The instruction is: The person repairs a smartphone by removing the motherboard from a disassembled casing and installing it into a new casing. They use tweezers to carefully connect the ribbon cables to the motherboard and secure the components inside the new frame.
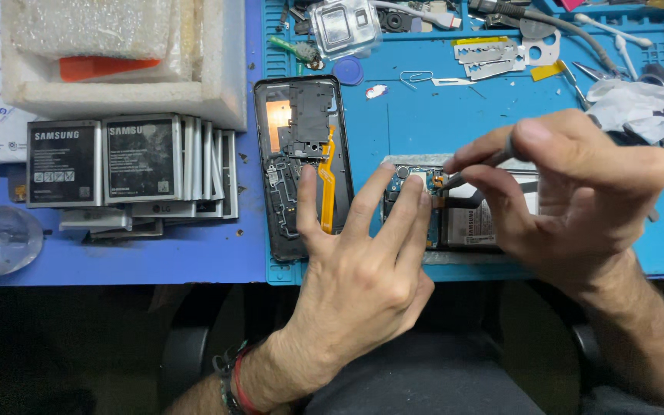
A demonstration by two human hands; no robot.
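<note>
The left hand [363, 261] lies open, fingers spread, steadying the opened phone [466, 207] on the blue mat [424, 115] — the right hand [578, 192] pinches tweezers [474, 167] at its circuit board.

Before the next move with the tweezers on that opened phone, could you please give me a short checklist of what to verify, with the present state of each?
1. Opened phone held steady: ok, the left hand lays its fingertips on its board end.
2. Tweezers gripped firmly: ok, pinched in the right hand.
3. Tips on the right spot: cannot tell, they meet the board near a small orange part, too small to judge.
4. Back frame with the orange flex cable out of the way: ok, it lies to the left, though the thumb rests near it.
5. Battery stack clear of the hands: ok, well to the left on the blue mat.
</note>
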